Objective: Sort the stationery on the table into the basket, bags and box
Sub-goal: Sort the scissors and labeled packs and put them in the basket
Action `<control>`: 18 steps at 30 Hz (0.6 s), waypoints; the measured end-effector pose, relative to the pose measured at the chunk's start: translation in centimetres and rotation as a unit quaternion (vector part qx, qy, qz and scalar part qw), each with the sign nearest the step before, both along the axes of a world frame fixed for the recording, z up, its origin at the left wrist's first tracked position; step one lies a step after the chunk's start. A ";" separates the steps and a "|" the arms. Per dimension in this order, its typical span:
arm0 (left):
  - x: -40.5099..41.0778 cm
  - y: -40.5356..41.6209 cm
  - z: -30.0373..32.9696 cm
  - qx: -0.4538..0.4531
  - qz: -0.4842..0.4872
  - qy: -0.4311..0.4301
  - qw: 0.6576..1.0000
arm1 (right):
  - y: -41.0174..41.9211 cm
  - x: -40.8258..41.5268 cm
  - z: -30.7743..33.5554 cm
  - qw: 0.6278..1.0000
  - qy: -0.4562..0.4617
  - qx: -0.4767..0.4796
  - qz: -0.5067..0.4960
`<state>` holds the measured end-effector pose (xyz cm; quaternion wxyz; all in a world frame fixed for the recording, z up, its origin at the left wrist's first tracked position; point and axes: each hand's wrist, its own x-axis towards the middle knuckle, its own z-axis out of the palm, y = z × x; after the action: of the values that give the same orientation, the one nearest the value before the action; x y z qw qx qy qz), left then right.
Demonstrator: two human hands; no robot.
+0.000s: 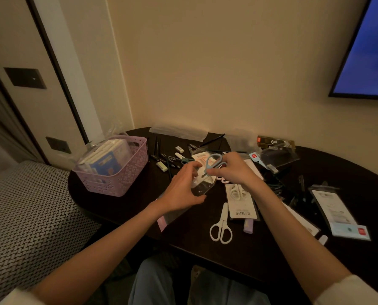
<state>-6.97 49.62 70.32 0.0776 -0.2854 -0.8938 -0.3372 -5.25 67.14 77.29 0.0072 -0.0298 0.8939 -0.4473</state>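
Scissors (213, 165) in right hand (234, 170), above bag (202, 186).

View: one only, a wide-angle camera worn on the head
Direction: forward and down, toward the dark worktop (205, 249) and the wall corner behind it
Nearness: close, both forearms reach in from the lower edge
Edges: lap at the bottom, screen (366, 47) at upper right
Shared part: none, single view

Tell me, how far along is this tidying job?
Barely begun. Booklets already stand in the pink basket. In hand: the right hand holds blue scissors at a clear bag gripped by the left hand. Left: white scissors, pens, erasers and packets across the table.
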 end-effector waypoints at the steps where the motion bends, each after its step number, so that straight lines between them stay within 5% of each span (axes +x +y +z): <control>1: -0.1 0.0 0.0 0.010 0.004 -0.002 1.000 | -0.1 -0.2 -0.2 1.000 -0.005 -0.002 0.001; 7: -0.5 -0.1 -0.3 0.051 0.016 -0.011 0.998 | -1.0 -0.1 -0.3 0.998 0.005 -0.043 0.051; 13: -0.5 -0.3 -0.4 0.074 0.015 0.007 0.997 | -1.6 -1.2 -0.6 0.994 0.099 0.056 -0.009; 18: -0.5 -0.5 0.0 0.108 0.023 0.005 0.994 | -1.6 -2.0 -1.0 0.998 0.047 -0.047 -0.007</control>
<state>-7.46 49.11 70.29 0.1202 -0.2569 -0.8578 -0.4287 -7.29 65.56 76.33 -0.0395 -0.0448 0.8712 -0.4873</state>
